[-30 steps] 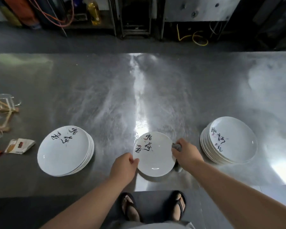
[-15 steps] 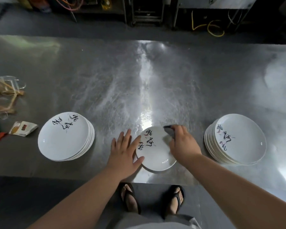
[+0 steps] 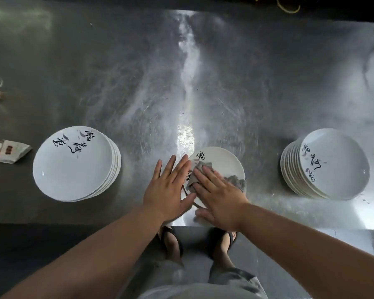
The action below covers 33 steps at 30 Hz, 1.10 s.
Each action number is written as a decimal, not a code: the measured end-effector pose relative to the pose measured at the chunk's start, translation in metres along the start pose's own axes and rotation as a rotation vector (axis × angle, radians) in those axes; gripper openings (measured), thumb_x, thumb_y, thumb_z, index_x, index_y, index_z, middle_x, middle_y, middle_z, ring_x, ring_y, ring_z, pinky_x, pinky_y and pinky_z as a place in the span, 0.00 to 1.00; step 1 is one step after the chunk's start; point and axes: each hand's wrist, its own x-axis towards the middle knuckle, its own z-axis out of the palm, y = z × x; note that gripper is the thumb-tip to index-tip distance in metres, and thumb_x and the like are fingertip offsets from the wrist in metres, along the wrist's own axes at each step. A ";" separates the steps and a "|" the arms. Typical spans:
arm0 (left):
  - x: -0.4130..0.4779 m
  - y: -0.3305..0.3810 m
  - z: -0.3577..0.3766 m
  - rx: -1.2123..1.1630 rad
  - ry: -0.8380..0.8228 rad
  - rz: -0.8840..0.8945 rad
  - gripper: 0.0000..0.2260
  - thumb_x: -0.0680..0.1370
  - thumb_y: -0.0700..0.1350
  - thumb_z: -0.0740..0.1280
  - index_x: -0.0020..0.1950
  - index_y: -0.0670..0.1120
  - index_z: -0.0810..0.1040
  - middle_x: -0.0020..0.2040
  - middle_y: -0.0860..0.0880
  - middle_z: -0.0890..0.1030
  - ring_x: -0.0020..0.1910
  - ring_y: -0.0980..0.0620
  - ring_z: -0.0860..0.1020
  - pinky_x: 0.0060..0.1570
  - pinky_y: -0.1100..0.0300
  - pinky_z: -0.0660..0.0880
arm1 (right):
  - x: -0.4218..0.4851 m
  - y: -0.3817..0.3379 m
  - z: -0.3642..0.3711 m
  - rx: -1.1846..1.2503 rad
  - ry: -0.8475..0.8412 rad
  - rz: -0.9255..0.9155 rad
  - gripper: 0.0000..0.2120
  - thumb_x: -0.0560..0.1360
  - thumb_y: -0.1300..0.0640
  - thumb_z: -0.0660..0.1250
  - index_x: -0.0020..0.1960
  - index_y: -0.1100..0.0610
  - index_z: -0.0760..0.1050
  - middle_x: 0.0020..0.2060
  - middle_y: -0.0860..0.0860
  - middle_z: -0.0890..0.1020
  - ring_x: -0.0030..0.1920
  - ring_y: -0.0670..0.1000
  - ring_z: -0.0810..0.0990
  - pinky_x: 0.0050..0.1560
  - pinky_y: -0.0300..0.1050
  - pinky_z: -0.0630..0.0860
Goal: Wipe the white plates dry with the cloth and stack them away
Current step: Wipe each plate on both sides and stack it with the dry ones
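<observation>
Stainless steel bench [image 3: 225, 83], scuffed and shiny, with one white plate [image 3: 222, 161] in black brush lettering sitting near its front edge, in the middle. The right hand [image 3: 220, 195] lies flat on a grey cloth [image 3: 236, 182] and presses it onto the plate. Fingers are straight, so no real grip, just a wide flat palm. The left hand [image 3: 166, 186] is spread flat too and holds nothing. Its thumb side is at the plate's left rim, touching it I think, but it's hard to tell. The left stack [image 3: 73, 165] of matching plates sits well off to one side, the right stack [image 3: 333, 165] to the other. A small crumpled packet [image 3: 7, 151] lies at the far left.
</observation>
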 end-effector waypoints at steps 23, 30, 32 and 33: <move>0.002 -0.002 0.005 -0.046 0.048 -0.009 0.41 0.80 0.66 0.50 0.84 0.50 0.34 0.84 0.53 0.33 0.83 0.49 0.34 0.81 0.39 0.42 | -0.020 0.007 -0.006 -0.014 -0.097 0.066 0.49 0.76 0.23 0.32 0.86 0.53 0.45 0.83 0.57 0.35 0.81 0.58 0.29 0.81 0.56 0.34; 0.002 -0.002 0.007 -0.062 0.061 -0.012 0.41 0.80 0.65 0.52 0.85 0.48 0.37 0.86 0.51 0.39 0.84 0.48 0.40 0.82 0.39 0.44 | -0.045 0.038 -0.014 -0.047 -0.045 0.194 0.49 0.75 0.25 0.29 0.86 0.53 0.46 0.84 0.57 0.37 0.82 0.57 0.30 0.81 0.57 0.32; 0.002 -0.002 0.008 -0.050 0.071 -0.017 0.40 0.80 0.65 0.51 0.85 0.48 0.39 0.86 0.51 0.40 0.85 0.48 0.41 0.82 0.40 0.45 | -0.039 0.032 -0.015 -0.042 -0.045 0.228 0.49 0.76 0.24 0.31 0.86 0.54 0.43 0.83 0.58 0.34 0.81 0.58 0.27 0.81 0.59 0.32; 0.003 -0.002 0.008 -0.048 0.074 -0.019 0.40 0.80 0.65 0.51 0.85 0.47 0.40 0.86 0.50 0.41 0.85 0.48 0.41 0.82 0.40 0.44 | -0.037 0.022 -0.012 -0.027 -0.049 0.209 0.47 0.77 0.24 0.35 0.86 0.54 0.42 0.82 0.59 0.32 0.80 0.59 0.27 0.81 0.59 0.33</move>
